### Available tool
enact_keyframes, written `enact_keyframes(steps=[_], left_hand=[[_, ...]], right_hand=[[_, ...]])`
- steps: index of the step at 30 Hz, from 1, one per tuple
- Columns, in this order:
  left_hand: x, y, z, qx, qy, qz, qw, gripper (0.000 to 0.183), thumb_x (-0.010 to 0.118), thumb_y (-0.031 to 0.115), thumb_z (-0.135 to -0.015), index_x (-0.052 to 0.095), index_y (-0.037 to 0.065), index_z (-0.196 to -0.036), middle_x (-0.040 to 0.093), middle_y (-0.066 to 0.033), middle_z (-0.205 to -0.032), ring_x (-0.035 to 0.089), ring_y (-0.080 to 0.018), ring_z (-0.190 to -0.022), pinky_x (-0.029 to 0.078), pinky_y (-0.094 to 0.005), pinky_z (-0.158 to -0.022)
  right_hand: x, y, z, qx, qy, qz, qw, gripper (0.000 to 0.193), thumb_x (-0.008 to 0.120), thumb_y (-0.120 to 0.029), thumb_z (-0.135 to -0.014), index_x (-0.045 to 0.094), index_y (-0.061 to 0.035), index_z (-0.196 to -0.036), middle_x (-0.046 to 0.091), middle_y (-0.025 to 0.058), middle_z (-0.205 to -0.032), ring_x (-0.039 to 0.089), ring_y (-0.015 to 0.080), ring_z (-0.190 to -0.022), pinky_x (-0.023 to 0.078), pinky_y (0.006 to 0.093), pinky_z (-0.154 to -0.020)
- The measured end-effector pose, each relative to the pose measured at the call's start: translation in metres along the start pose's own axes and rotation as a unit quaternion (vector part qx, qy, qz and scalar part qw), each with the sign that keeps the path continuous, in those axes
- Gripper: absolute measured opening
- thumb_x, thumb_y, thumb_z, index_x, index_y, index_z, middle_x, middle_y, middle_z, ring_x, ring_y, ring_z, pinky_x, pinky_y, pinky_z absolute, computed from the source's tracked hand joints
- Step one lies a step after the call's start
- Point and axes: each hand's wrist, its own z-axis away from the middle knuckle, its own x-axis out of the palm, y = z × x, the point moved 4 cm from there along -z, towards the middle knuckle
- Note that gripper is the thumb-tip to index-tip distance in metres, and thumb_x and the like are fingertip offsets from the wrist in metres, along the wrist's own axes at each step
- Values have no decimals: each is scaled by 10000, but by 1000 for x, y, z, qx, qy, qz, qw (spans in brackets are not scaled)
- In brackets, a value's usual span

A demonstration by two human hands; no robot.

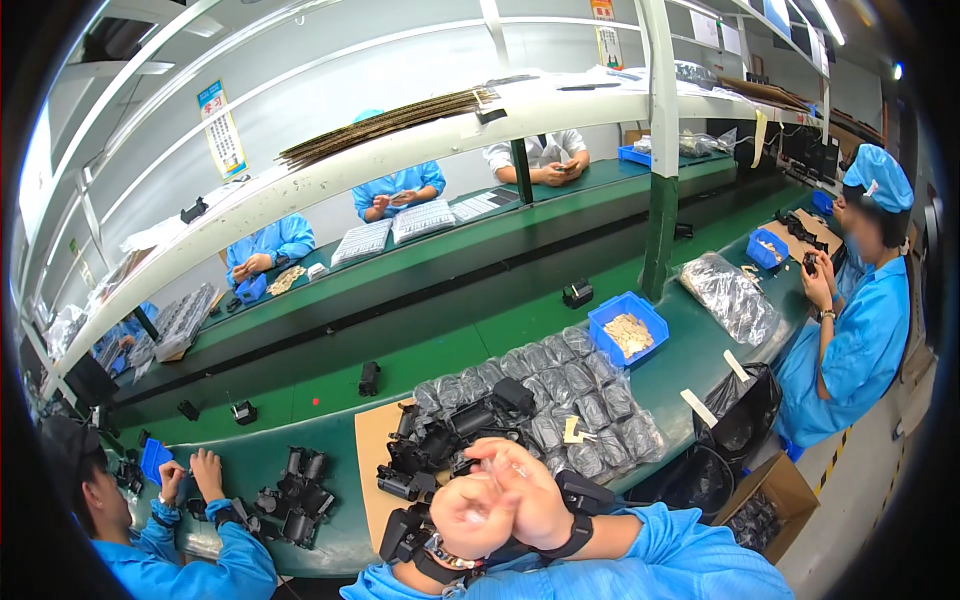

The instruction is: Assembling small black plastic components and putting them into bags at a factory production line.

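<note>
Left hand point(473, 513) and right hand point(535, 500) meet, fingers curled; cannot tell whether anything is gripped between them. Black parts point(440, 440) heaped on cardboard point(371, 450), near hands at ten o'clock. Clear-wrapped packets point(555, 385) at one o'clock; blue bin point(655, 328) farther out, same direction.

The left hand point(470, 515) and right hand point(532, 497) come together at six o'clock, overlapping, fingers bent inward; blur hides whether they pinch anything. The right forearm point(612, 537), blue-sleeved, reaches in from five o'clock, that hand angled toward ten. The left forearm point(412, 577) rises between six and seven, its hand angled toward one.
</note>
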Motion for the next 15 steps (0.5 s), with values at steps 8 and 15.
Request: enact_keyframes(steps=[8,15], left_hand=[[6,15,-1,144,-97,-248,953,301,548,254,-876,572,35,-1081,592,-61,-751,569,-232,-647,363,-438,-833],[14,21,-5,75,-92,-598,792,439,392,433,-883,570,206,-1215,233,-256,-1413,106,-452,-1315,14,-590,-1007]], right_hand=[[-5,1,20,332,-95,-186,920,526,301,-361,-986,388,60,-1290,492,135,-1251,492,187,-1120,390,298,-951],[-2,6,29,247,-87,-176,949,511,345,-396,-972,435,22,-1250,553,47,-1087,504,86,-939,405,203,-782]])
